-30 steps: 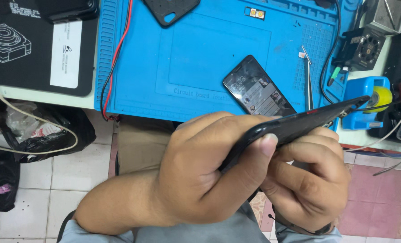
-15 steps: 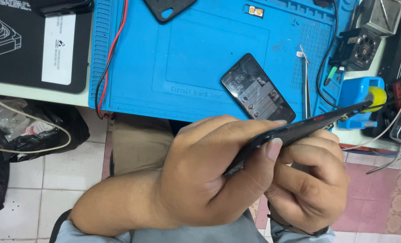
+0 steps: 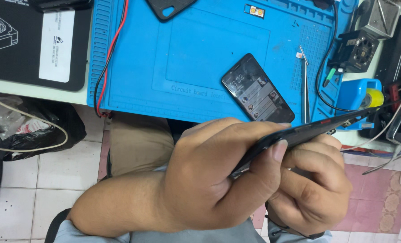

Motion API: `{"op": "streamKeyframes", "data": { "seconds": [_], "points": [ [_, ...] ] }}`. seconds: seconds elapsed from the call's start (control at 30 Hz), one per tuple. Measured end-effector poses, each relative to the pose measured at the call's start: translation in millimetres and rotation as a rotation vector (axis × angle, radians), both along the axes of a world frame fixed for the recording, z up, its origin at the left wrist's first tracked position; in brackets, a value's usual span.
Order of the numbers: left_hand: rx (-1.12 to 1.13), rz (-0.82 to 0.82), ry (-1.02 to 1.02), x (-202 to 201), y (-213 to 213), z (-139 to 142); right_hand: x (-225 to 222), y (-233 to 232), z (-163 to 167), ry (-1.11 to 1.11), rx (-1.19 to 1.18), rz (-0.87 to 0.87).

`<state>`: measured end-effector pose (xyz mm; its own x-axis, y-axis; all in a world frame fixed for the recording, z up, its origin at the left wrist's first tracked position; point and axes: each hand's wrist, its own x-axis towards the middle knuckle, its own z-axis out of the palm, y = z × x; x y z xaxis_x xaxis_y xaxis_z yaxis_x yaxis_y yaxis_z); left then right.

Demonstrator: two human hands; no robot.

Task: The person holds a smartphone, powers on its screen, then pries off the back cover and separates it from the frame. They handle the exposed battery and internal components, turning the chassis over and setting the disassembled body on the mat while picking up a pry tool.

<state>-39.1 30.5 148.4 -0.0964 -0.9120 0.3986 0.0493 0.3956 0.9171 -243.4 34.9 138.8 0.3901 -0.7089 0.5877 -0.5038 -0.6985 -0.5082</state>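
Fingers (image 3: pixel 272 155) of both hands clamp a dark phone (image 3: pixel 308 132) edge-on, near the body, below the blue mat (image 3: pixel 187 58). The left hand (image 3: pixel 209 189) thumb presses its rim; the right hand (image 3: pixel 313 189) supports beneath. A seam-prying step, seemingly; next needs steady, even pressure.

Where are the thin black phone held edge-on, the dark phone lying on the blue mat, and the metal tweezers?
thin black phone (image 3: pixel 317 130), head view, its upper edge.
dark phone (image 3: pixel 257 90), head view, mid-screen.
metal tweezers (image 3: pixel 305 85), head view, mid-shaft.
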Motion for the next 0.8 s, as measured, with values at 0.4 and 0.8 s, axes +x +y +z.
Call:
{"op": "streamKeyframes", "data": {
  "seconds": [0.4,0.8],
  "points": [
    [0.008,0.006,-0.015,0.0,0.7,-0.7,-3.0,-0.5,-3.0,0.046,-0.063,0.023],
    [-0.035,0.008,-0.040,1.2,1.0,-2.1,-0.8,6.0,-5.4,0.090,-0.069,-0.047]
  ]
}}
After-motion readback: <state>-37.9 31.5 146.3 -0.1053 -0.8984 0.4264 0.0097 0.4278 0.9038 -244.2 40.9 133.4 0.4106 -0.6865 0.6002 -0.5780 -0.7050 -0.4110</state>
